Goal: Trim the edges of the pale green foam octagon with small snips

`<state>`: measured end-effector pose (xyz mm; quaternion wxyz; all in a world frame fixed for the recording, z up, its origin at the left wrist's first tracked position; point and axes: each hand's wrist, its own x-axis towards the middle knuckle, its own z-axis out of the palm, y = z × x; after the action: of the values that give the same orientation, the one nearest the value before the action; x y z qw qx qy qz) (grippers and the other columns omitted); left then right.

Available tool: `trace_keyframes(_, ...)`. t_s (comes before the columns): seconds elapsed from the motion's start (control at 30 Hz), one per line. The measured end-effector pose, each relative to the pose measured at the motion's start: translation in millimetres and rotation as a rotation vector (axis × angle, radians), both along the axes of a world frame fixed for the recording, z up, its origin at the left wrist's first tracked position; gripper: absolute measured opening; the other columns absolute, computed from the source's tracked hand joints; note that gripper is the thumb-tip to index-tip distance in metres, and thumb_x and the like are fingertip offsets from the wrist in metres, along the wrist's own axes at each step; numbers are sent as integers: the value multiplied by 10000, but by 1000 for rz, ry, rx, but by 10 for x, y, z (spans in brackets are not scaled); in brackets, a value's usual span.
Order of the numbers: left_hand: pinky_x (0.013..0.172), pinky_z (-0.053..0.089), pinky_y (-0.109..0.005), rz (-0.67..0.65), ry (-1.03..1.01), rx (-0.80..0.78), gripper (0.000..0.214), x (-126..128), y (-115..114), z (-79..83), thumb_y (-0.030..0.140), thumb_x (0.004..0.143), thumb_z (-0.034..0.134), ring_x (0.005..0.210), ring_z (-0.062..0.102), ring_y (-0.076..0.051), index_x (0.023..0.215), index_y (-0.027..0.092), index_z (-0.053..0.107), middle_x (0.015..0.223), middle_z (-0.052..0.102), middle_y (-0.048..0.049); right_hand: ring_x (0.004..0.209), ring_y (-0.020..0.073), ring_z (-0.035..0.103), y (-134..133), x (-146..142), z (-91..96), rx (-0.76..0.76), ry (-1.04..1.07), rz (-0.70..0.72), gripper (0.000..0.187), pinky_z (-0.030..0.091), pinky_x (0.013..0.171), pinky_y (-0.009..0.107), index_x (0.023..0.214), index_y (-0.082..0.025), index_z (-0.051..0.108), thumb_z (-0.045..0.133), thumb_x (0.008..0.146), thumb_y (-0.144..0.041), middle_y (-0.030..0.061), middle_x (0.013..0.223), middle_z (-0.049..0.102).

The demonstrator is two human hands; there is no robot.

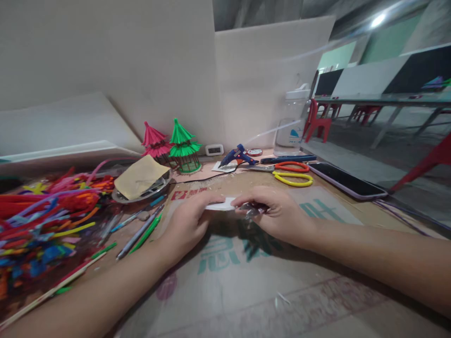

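Printed cardboard [246, 286]; left hand [186, 225], right hand [278, 216] pinch white strip [220, 205] (flat).

The near space is closed off by white partition boards [105, 61]. To the right, a long grey table [387, 99] is flanked by red chairs [319, 124] on a grey floor [355, 141]. A green wall [387, 44] is lit by a ceiling lamp [377, 19].

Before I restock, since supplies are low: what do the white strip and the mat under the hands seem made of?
The white strip, pinched between left hand and right hand, looks like thin matte paper or card: flat, with a straight edge. The mat looks like brown matte cardboard, judging by its printed green characters and scuffed surface.
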<state>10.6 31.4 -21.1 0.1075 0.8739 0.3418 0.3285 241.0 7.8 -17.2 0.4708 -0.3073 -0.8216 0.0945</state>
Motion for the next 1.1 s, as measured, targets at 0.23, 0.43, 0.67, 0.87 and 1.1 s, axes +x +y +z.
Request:
trace_keyframes(0.23,797,492,-284,174,-123,-88,173,15,30,6,212,898,507,909,643,-187,1037,209,610,982,693,-21,630,114,579,-79,20,40,5,87,-33,172,431,585,222,847,-193,602,527,795,-47,-1,727,658)
trace_keyframes(0.43,760,475,-277,204,-162,-90,121,22,69,10,235,892,512,857,624,-188,973,201,596,914,673,-11,578,114,497,56,54,-15,-50,-1,-86,52,378,548,238,812,-191,593,576,857,-212,-16,656,569)
trace_keyframes(0.67,962,468,-328,88,-42,-47,360,3,42,-28,69,801,492,1072,626,-204,1108,204,620,1122,691,-44,621,111,539,34,18,-26,-43,64,-56,218,431,589,234,1088,-210,654,631,873,-230,-11,757,629)
trace_keyframes(0.87,973,477,-339,53,0,-15,444,-5,32,-27,12,755,482,1086,628,-205,1135,199,616,1142,691,-49,656,129,575,-22,-52,29,-155,112,-94,69,437,602,243,863,-201,653,585,873,-202,-2,744,654)
trace_keyframes(1.1,967,469,-308,106,-123,-21,260,-11,45,-22,134,873,527,1077,636,-189,1098,222,622,1115,700,-30,582,111,412,205,70,21,-268,318,-139,251,351,535,243,696,-200,516,540,891,-357,-32,631,453)
